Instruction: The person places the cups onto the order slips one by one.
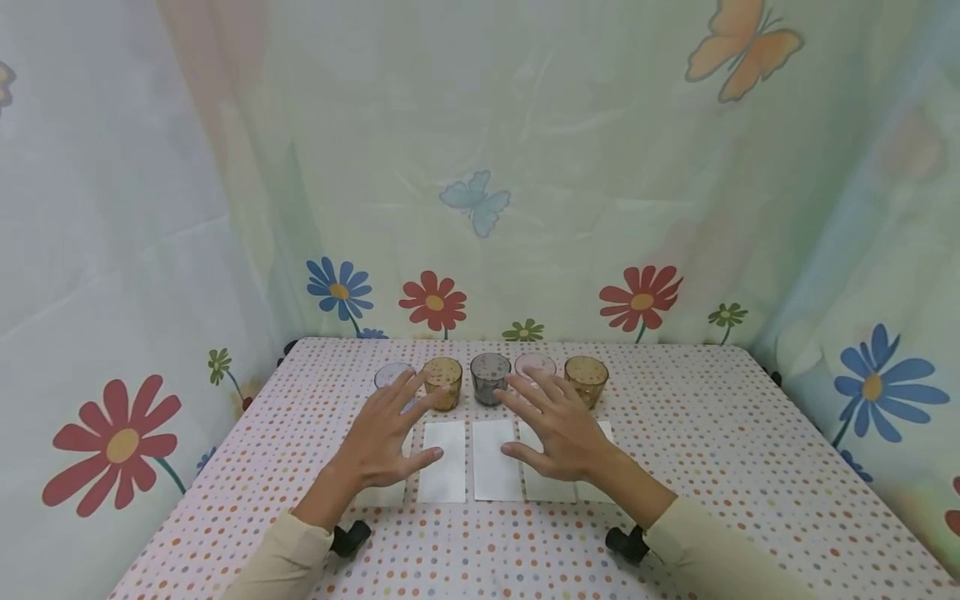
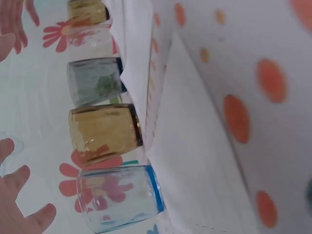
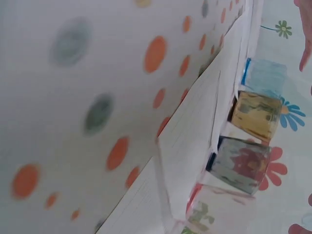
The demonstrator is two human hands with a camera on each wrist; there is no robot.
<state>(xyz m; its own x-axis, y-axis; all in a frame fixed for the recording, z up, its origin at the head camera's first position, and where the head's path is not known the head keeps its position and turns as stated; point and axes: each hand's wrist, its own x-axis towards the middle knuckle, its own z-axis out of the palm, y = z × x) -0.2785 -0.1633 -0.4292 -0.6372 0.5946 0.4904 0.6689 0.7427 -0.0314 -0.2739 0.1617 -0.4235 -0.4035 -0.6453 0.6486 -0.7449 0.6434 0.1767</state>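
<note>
Several glasses stand in a row: a clear blue-tinted one (image 2: 122, 197), an amber one (image 1: 443, 383), a grey one (image 1: 491, 379), a pink one (image 3: 222, 209) and another amber one (image 1: 587, 382). In front of them lie several white paper sheets (image 1: 442, 462) side by side. The left hand (image 1: 386, 433), fingers spread, hovers over the left sheets, nearest to the clear blue-tinted glass. Above the right sheets hovers the right hand (image 1: 558, 429), its fingers also spread, partly hiding the pink glass. Neither hand holds anything.
The table (image 1: 712, 450) has a dotted cloth. Curtains with printed flowers and butterflies (image 1: 476, 202) hang behind it and at both sides. A black device (image 1: 350, 539) sits at the left wrist, another (image 1: 627, 546) at the right wrist.
</note>
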